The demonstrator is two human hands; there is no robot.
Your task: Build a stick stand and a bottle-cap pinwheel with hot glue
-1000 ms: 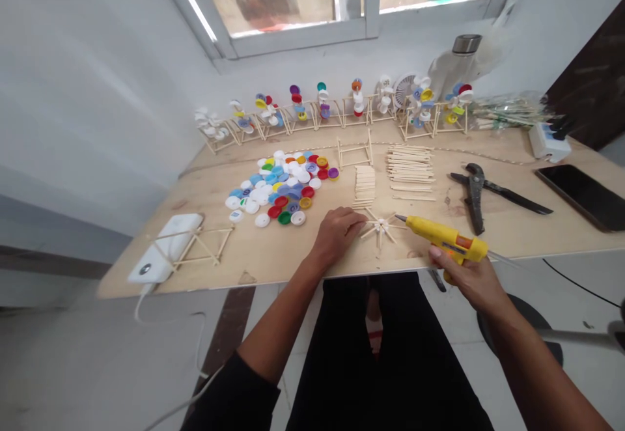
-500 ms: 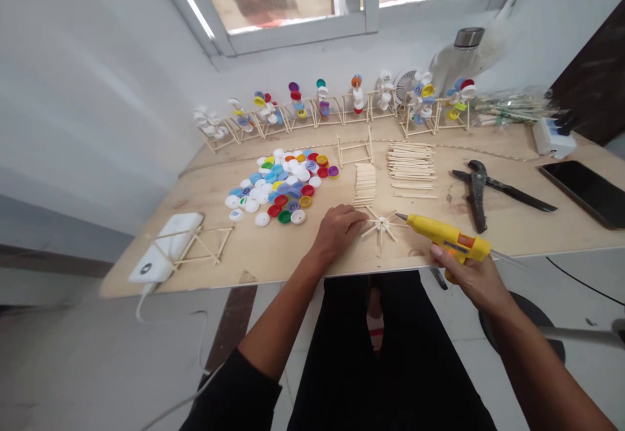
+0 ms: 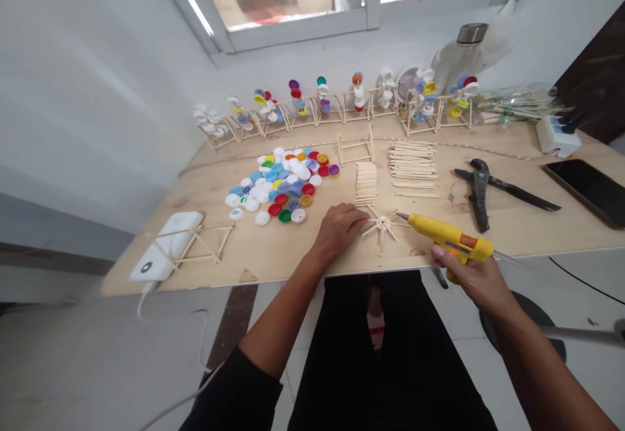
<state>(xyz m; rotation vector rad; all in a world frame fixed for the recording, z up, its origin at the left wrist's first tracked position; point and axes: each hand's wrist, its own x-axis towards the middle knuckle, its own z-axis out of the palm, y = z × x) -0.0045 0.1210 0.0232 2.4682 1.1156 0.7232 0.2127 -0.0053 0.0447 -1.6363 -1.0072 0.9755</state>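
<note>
Near the table's front edge lies a star of thin wooden sticks (image 3: 383, 224) joined at a small white centre. My left hand (image 3: 338, 230) rests on the table at the star's left, fingers pinched on the end of one stick. A yellow glue gun (image 3: 439, 231) is gripped in my right hand (image 3: 471, 273), its dark nozzle pointing left above the star's right-hand sticks. Just behind the star are a stack of short sticks (image 3: 366, 182) and, to the right, a pile of longer sticks (image 3: 413, 165).
Colourful bottle caps (image 3: 283, 183) spread left of centre. Stick frames with cap wheels (image 3: 322, 107) line the wall. Dark pliers (image 3: 481, 190), a phone (image 3: 588, 187) and a power strip (image 3: 557, 137) lie right. A white power bank (image 3: 168, 245) sits under a stick frame, left.
</note>
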